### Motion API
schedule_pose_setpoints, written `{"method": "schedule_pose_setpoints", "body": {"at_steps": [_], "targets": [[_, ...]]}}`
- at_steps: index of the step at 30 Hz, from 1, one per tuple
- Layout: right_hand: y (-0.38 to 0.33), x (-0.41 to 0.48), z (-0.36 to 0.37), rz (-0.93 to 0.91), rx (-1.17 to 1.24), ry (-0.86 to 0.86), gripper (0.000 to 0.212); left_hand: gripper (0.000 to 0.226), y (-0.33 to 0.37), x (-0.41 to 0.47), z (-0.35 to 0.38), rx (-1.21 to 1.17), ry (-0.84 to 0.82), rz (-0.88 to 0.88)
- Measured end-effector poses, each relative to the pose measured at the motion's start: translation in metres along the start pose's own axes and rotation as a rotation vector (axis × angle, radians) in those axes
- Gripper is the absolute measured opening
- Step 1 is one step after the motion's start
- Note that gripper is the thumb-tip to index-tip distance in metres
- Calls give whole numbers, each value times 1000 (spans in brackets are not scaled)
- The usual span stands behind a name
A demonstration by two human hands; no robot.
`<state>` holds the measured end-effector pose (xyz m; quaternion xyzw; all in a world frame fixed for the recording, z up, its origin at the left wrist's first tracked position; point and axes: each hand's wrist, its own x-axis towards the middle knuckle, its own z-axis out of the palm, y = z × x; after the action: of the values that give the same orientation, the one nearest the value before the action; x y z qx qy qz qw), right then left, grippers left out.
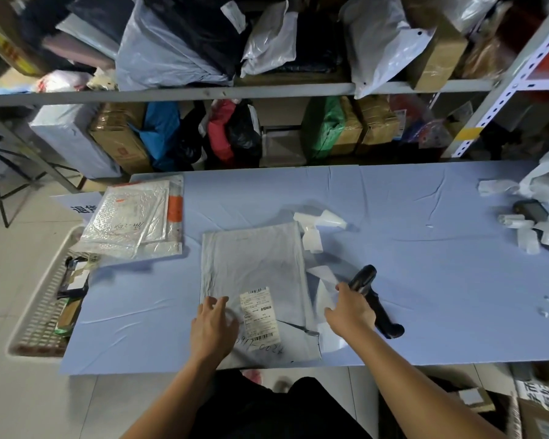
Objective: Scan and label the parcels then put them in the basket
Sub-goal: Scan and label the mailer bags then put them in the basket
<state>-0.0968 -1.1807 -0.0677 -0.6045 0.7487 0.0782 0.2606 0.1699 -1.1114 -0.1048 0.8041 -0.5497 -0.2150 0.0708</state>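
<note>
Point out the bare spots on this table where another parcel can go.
Widest: the blue cloth between the scanner and the label rolls at the right edge. Smaller: front left, between bubble mailers and grey parcel. Crowded: label scraps by the parcel's far corner.

Steel shelves (203,91) are holding heaped mailer bags (159,49) and taped cartons (121,137) behind a surface (425,280) carrying a barcode scanner (374,299): a parcel depot.

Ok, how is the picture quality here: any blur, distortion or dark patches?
Head view: wide-angle distortion bows the shelf rail and the table edge; the right hand and the paper by it are motion-blurred, so its grip is unclear; the background is dim, the table evenly lit; the label on the parcel shows barcodes, its small print soft.
</note>
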Motion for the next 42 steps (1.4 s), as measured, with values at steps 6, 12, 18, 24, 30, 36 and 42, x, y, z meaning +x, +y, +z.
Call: {"method": "schedule_pose_setpoints", "body": {"at_steps": [6, 12, 18, 24, 30, 36, 42], "targets": [[1, 9, -23, 148, 3, -59, 39, 44, 7, 14, -3, -53, 20, 134], [12, 5, -16, 155, 209, -230, 36, 38, 19, 24, 0, -113, 25, 263], [-9, 9, -38, 12, 597, 116, 23, 38, 51, 31, 3, -192, -116, 479], [-32, 12, -62, -58, 710, 272, 22, 63, 121, 18, 8, -165, -395, 606], [-41, 14, -69, -77, 885, 246, 31, 9, 145, 32, 18, -287, -352, 375], [-11, 9, -52, -105, 1011, -21, 80, 5, 144, 47, 12, -635, -394, 188], [14, 8, -27, 19, 946, -191, 74, 20, 157, 54, -5, -804, -471, 193]]}}
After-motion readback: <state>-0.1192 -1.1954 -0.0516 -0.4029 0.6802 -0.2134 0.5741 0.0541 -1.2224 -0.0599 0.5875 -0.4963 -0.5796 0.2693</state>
